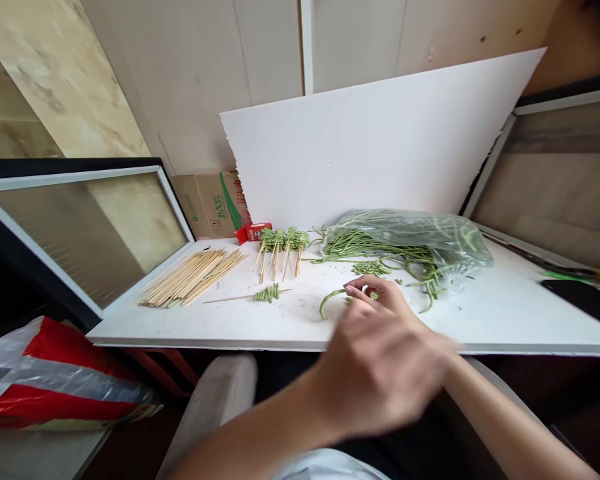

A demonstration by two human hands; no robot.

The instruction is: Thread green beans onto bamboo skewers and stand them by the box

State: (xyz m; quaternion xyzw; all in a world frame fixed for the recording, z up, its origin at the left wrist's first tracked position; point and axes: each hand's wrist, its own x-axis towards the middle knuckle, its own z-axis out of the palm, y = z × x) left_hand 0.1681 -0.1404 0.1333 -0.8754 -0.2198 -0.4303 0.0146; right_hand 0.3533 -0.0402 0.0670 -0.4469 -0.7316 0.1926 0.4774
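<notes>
A curved green long bean [332,295] is pinched in the fingertips of my right hand [387,297], just above the table. My left hand [385,367] crosses in front of my right wrist, smeared by motion, so its fingers cannot be made out. Short cut bean pieces [371,268] lie in a small pile behind my right hand, and a few more show partly behind its fingers. To the left, a skewer with bean pieces threaded on it [267,293] lies flat on the white table [280,330].
Bare wooden skewers [190,277] lie bundled at the left. Several bean-loaded skewers [283,240] sit near a red box [254,232]. A clear plastic bag of long beans [410,233] lies at back right, before a white board [370,153]. A dark phone-like object [583,300] is far right.
</notes>
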